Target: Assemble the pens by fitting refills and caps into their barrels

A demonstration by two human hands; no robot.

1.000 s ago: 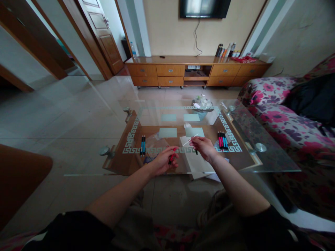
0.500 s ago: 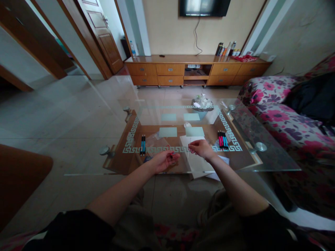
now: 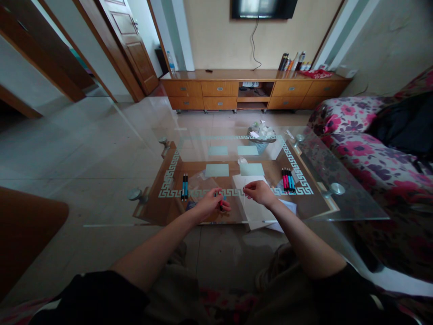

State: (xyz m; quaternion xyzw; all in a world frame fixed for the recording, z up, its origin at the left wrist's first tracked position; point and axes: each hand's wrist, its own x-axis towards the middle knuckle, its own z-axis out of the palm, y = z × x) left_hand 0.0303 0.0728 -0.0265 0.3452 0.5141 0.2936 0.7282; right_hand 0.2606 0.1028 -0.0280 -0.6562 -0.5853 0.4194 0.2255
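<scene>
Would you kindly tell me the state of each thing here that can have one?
Left hand: holding a red-and-black pen part
Right hand: pinching a thin white stick
Two blue-and-black pens: lying side by side
Pink and blue pens: lying in a row
TV cabinet drawers: shut
Wooden door: open
Wastebasket: filled to the rim
Television: on or off, cannot tell

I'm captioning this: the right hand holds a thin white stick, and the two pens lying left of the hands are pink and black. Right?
Not quite: the head view shows the two pens are blue and black. The right hand does hold a thin white stick.
</scene>
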